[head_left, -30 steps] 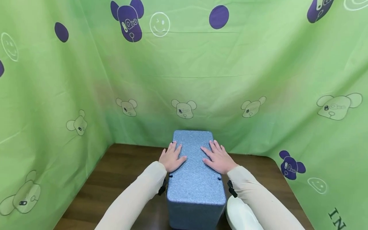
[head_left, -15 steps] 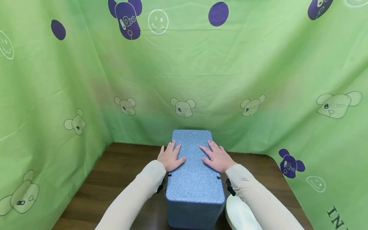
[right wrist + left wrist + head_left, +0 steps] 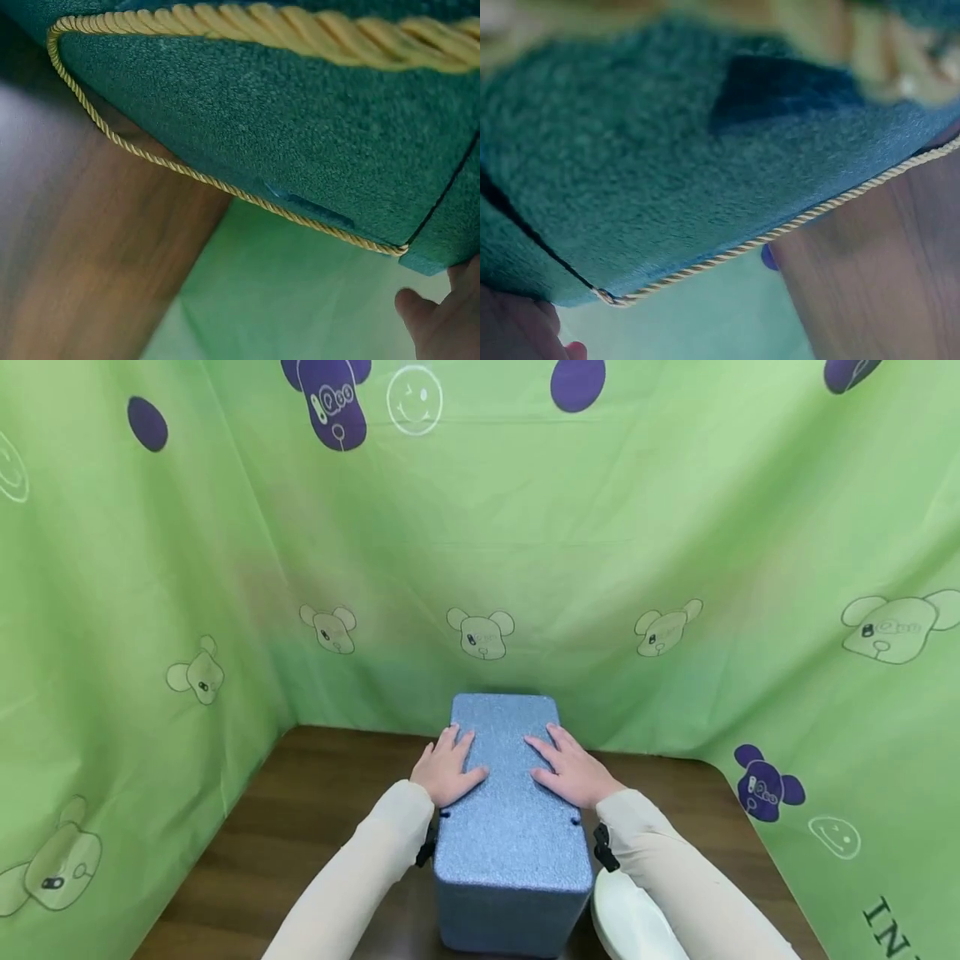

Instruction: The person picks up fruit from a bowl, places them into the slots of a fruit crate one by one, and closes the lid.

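Note:
A long blue box (image 3: 513, 852) with a fuzzy, felt-like surface stands lengthwise in front of me in the head view. My left hand (image 3: 444, 774) rests on the left edge of its top, fingers spread. Across from it, my right hand (image 3: 576, 775) lies on the right edge, its fingers also extended. Twisted gold cord (image 3: 810, 214) runs along the box's side in the left wrist view. The right wrist view shows more gold cord (image 3: 180, 169) looping along the other side, with a dark seam near the hand. The box's contents are hidden.
A white rounded dish-like thing (image 3: 633, 918) sits right of the box, partly under my right sleeve. The brown wooden table (image 3: 322, 827) extends on both sides. Green printed cloth (image 3: 570, 527) hangs behind the table and along its left and right sides.
The head view has tilted slightly downward, so the cloth's prints sit higher. Both hands stay in place on the box, and the box has not visibly moved.

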`<state>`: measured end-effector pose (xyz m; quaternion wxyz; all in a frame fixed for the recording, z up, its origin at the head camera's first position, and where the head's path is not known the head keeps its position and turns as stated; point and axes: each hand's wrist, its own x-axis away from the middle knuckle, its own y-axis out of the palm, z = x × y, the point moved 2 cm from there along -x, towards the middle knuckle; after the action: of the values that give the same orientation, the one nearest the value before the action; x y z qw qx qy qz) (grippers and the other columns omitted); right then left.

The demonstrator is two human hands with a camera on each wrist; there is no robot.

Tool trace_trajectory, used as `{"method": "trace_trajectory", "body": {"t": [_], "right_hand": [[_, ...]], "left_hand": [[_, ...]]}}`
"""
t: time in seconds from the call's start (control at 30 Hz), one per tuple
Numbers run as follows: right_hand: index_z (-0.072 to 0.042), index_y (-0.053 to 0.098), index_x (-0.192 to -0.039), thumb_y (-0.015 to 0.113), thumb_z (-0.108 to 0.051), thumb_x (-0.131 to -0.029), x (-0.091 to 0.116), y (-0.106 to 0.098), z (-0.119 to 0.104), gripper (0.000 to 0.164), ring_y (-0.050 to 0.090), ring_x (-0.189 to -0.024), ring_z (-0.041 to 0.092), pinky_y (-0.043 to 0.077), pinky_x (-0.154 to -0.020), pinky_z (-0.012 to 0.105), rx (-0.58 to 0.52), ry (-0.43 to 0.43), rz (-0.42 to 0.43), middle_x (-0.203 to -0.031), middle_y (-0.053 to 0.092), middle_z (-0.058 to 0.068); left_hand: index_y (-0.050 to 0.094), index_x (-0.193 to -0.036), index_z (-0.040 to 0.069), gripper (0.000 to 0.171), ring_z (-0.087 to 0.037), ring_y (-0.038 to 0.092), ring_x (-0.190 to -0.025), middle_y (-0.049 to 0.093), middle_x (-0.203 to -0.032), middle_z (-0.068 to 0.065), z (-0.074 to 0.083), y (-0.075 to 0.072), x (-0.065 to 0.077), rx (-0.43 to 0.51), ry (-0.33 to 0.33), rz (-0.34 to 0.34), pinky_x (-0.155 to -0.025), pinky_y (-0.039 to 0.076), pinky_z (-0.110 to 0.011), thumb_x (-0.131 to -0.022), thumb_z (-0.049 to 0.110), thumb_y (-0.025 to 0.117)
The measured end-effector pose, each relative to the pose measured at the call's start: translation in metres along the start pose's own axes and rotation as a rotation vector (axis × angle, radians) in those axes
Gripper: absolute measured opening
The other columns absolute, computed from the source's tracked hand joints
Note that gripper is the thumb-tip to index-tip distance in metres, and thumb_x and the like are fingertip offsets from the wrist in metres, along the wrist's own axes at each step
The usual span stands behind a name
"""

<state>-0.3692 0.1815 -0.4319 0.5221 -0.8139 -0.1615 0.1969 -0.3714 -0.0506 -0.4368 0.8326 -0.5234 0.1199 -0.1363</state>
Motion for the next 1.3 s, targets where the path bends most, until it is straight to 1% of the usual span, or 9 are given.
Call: {"method": "trace_trajectory", "body": {"t": [0.13, 0.27, 0.47, 0.67, 0.8, 1.03, 1.1, 1.2, 1.3], "right_hand": [[-0.007, 0.043, -0.144, 0.048, -0.036, -0.095, 0.005, 0.014, 0.003, 0.057, 0.015, -0.14, 0.047, 0.023, -0.107, 0.061, -0.031, 0.016, -0.036, -0.151, 0.02, 0.032], [-0.008, 0.042, -0.145, 0.047, -0.037, -0.095, 0.006, 0.022, 0.002, 0.058, 0.013, -0.141, 0.047, 0.022, -0.106, 0.062, -0.047, 0.023, -0.044, -0.152, 0.018, 0.031], [-0.01, 0.04, -0.146, 0.045, -0.039, -0.097, -0.003, 0.012, 0.0, 0.057, 0.014, -0.141, 0.046, 0.02, -0.105, 0.066, 0.014, 0.033, -0.044, -0.153, 0.019, 0.029], [-0.01, 0.042, -0.145, 0.044, -0.039, -0.097, -0.008, 0.013, 0.004, 0.056, 0.018, -0.14, 0.046, 0.019, -0.103, 0.069, 0.051, 0.023, -0.048, -0.152, 0.022, 0.029], [-0.01, 0.041, -0.145, 0.044, -0.041, -0.098, -0.008, 0.019, 0.007, 0.057, 0.018, -0.14, 0.046, 0.02, -0.104, 0.068, 0.068, 0.01, -0.081, -0.152, 0.022, 0.029], [-0.013, 0.043, -0.145, 0.041, -0.044, -0.098, -0.019, 0.015, 0.011, 0.056, 0.026, -0.138, 0.045, 0.02, -0.103, 0.068, 0.199, -0.004, -0.011, -0.15, 0.03, 0.026], [-0.014, 0.043, -0.145, 0.039, -0.045, -0.099, -0.019, 0.015, 0.011, 0.056, 0.026, -0.138, 0.044, 0.018, -0.104, 0.068, 0.249, 0.012, -0.027, -0.15, 0.031, 0.025], [-0.016, 0.043, -0.146, 0.037, -0.045, -0.1, -0.017, 0.015, 0.01, 0.055, 0.026, -0.138, 0.043, 0.016, -0.105, 0.068, 0.306, 0.043, -0.042, -0.149, 0.033, 0.024], [-0.015, 0.044, -0.145, 0.039, -0.042, -0.1, -0.017, 0.009, 0.008, 0.053, 0.027, -0.138, 0.043, 0.014, -0.106, 0.067, 0.355, 0.035, -0.028, -0.148, 0.035, 0.025]], "left_hand": [[0.031, -0.15, 0.008, 0.07, -0.031, 0.017, -0.144, 0.021, -0.156, -0.018, -0.006, 0.01, 0.008, 0.011, -0.018, -0.037, -0.113, 0.016, -0.054, -0.093, 0.047, 0.045], [0.031, -0.15, 0.008, 0.07, -0.031, 0.017, -0.144, 0.02, -0.156, -0.018, -0.01, 0.013, 0.013, 0.019, -0.03, -0.037, -0.112, 0.015, -0.054, -0.093, 0.047, 0.046], [0.03, -0.151, 0.011, 0.07, -0.031, 0.014, -0.145, 0.016, -0.158, -0.016, -0.009, 0.006, 0.006, -0.016, -0.03, -0.026, -0.113, 0.013, -0.054, -0.094, 0.049, 0.042], [0.037, -0.148, 0.011, 0.065, -0.032, 0.02, -0.144, 0.024, -0.156, -0.016, -0.005, 0.008, 0.005, -0.064, -0.014, 0.019, -0.111, 0.018, -0.057, -0.094, 0.047, 0.041], [0.039, -0.147, 0.012, 0.062, -0.029, 0.022, -0.143, 0.029, -0.155, -0.012, -0.003, 0.013, 0.007, -0.146, -0.025, 0.004, -0.11, 0.021, -0.057, -0.095, 0.046, 0.04], [0.043, -0.146, 0.021, 0.053, -0.024, 0.032, -0.14, 0.038, -0.151, -0.006, 0.004, 0.002, -0.004, -0.498, 0.064, 0.042, -0.108, 0.028, -0.052, -0.1, 0.046, 0.031], [0.043, -0.145, 0.023, 0.052, -0.024, 0.032, -0.14, 0.037, -0.151, -0.006, 0.003, 0.002, -0.002, -0.503, 0.071, 0.022, -0.108, 0.029, -0.052, -0.1, 0.046, 0.031], [0.042, -0.146, 0.023, 0.054, -0.027, 0.03, -0.14, 0.035, -0.152, -0.009, -0.006, 0.001, 0.003, -0.452, 0.102, 0.002, -0.107, 0.029, -0.054, -0.1, 0.048, 0.03], [0.038, -0.148, 0.021, 0.055, -0.031, 0.027, -0.141, 0.031, -0.153, -0.012, -0.023, -0.012, 0.008, -0.432, 0.132, 0.052, -0.108, 0.026, -0.056, -0.101, 0.047, 0.03]]}}
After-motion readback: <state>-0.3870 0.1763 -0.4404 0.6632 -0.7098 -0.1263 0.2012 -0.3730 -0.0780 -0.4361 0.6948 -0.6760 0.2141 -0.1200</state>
